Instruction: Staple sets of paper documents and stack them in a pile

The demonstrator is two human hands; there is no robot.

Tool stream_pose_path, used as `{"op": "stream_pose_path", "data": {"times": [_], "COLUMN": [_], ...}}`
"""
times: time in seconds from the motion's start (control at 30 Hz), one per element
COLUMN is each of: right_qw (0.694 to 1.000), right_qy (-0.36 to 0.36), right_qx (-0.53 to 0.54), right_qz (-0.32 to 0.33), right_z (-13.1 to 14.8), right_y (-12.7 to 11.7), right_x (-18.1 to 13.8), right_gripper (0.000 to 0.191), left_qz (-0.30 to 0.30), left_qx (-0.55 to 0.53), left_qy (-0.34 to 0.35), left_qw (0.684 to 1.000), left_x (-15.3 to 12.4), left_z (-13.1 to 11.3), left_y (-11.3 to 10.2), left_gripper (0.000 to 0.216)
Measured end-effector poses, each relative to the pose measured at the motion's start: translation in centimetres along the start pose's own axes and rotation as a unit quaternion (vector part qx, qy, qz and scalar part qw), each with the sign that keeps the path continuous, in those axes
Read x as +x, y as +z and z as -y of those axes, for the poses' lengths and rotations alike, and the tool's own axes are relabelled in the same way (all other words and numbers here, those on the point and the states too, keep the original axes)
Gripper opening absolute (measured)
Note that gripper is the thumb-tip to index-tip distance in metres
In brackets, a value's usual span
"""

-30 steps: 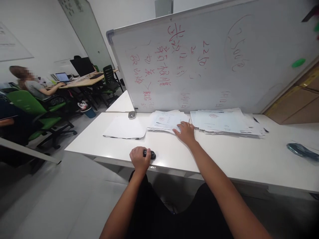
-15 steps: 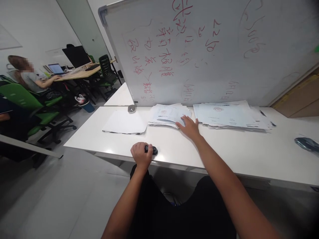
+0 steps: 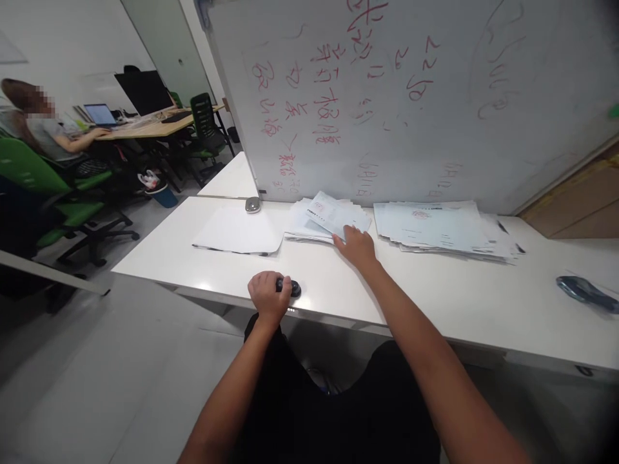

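A: Which step is seen in hand?

B: A printed top sheet [image 3: 333, 209] is held askew over the left paper pile [image 3: 294, 227], on the far part of the desk [image 3: 329, 277]. Its near edge appears to be pinched between the thumb and the fingers of the right hand [image 3: 358, 247]; the underside of this grip is hidden.

A: And the left hand [image 3: 269, 295]?

B: Its fingers are closed around a small black object [image 3: 294, 289], which is kept near the front edge. The exact kind of this object cannot be told.

A: What is called for by the next move?

B: In judgement, a light but sure pinch is needed, because thin paper is easily bent, and the sheets below could be dragged along.

A: How are the materials described?

B: The sheet is flat, smooth and pale blue, and a red mark is carried on it. Uneven layered edges are shown by the right paper pile [image 3: 425, 222]. Light is reflected by the glossy white desktop. Behind, a smooth whiteboard [image 3: 300, 19] is covered with handwriting, and a brown cardboard box [image 3: 570, 209] is placed at the right.
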State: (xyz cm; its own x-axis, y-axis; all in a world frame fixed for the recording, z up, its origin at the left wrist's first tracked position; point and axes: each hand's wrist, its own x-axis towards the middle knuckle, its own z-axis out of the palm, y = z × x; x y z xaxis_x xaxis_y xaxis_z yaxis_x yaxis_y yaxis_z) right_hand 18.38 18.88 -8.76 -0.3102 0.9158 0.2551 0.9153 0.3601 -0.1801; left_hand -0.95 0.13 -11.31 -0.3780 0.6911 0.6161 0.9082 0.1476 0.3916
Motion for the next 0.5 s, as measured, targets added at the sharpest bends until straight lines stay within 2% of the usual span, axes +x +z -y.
{"op": "stream_pose_path", "data": {"times": [0.13,0.37,0.5], "right_qw": [0.996,0.997,0.995], "right_qy": [0.050,0.050,0.034], "right_qx": [-0.020,-0.022,-0.028], "right_qz": [0.073,0.056,0.089], "right_z": [1.0,1.5,1.6], "right_y": [-1.4,-1.1,-1.7], "right_x": [1.1,0.7,1.5], "right_gripper": [0.059,0.056,0.058], "left_qz": [0.003,-0.004,-0.006], "left_qx": [-0.007,-0.004,-0.002], "left_qy": [-0.001,-0.001,0.005], "left_qw": [1.000,1.000,1.000], "left_x": [0.1,0.0,0.0], "left_z": [-0.2,-0.2,0.0], "left_y": [-0.1,-0.1,0.0], "left_gripper": [0.019,0.020,0.019]}}
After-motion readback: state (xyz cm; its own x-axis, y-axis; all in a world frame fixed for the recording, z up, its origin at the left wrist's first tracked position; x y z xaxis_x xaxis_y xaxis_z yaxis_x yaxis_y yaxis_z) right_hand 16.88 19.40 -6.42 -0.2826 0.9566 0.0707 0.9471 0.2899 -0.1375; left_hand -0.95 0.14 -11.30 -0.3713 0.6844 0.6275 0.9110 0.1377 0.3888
